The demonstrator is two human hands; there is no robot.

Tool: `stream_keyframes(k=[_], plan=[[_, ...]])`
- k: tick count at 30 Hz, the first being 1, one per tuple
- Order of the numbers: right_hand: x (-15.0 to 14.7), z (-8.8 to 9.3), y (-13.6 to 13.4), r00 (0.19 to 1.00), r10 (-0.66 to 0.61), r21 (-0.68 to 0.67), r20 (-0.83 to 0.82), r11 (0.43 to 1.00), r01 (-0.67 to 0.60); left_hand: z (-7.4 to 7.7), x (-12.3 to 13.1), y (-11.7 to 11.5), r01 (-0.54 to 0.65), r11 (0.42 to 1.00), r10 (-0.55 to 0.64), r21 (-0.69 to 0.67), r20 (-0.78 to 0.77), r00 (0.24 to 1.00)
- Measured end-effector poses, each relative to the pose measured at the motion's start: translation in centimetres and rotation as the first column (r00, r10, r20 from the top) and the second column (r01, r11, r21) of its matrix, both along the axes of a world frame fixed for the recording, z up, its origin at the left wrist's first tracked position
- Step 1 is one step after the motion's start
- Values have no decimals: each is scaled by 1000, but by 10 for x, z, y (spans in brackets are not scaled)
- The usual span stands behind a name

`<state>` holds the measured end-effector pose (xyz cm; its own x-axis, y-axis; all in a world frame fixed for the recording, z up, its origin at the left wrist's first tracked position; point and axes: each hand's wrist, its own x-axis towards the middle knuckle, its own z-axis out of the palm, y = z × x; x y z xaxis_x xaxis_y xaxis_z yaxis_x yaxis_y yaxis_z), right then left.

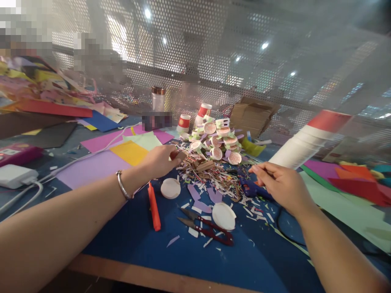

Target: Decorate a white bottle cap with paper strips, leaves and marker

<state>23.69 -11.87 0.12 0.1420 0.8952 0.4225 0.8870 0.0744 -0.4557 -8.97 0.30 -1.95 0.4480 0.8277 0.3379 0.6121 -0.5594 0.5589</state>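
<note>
My left hand (163, 159) reaches over the left edge of a heap of paper and cardboard scraps (218, 175). Its fingers are curled, with a small brown cardboard piece (182, 156) at the fingertips. On the other side, my right hand (282, 185) hovers by a blue glue gun (253, 188) lying among the scraps. Thumb and forefinger are pressed together there; anything between them is too small to make out. Between my hands lie two white paper discs (170, 188), dark-handled thread snips (214, 232) and an orange-red cutter or pen-like tool (154, 207).
Behind the scraps rises a pile of small paper-cup pieces (216, 142), near red-and-white paper cups (183, 123). A long cup stack (311, 136) leans at right. Coloured paper (88, 169), a white charger (16, 176) with cables, and a cardboard box (252, 116) surround the work area.
</note>
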Motion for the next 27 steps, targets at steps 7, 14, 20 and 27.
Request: stream_keyframes(k=[7,14,20,27], plan=[[-26,3,-2,998,69,-2,7,998,-69,11,-9,1,0,999,8,-35,218,976],[-133,12,-22,831,545,-187,115,833,-520,12,-4,-1,-44,995,70,-90,312,948],[-169,17,-21,619,682,-281,390,728,-626,12,-4,-2,12,987,52,-160,388,920],[-130,32,-33,743,620,-521,253,734,-436,16,-4,-3,27,984,55,-176,442,896]])
